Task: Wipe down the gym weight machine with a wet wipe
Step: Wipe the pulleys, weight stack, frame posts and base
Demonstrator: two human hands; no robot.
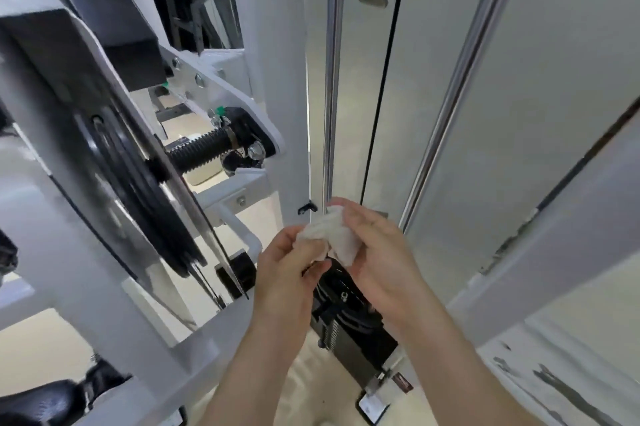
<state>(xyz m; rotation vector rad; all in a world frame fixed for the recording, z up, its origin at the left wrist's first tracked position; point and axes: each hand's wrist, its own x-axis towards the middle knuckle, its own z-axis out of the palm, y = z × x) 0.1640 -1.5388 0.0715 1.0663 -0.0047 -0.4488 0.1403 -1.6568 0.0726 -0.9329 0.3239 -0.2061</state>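
Head view showed my left hand and right hand close together low in the frame. Both pinched a crumpled white wet wipe in curled fingers, bunched between them and not pressed flat to any surface. I judged I was refolding it between passes. Beneath them sat the black weight stack. Just behind the wipe rose the chrome guide rod and the white painted upright post. No damp streaks showed anywhere, so I could not tell what was done; I reckoned plenty of the machine remained.
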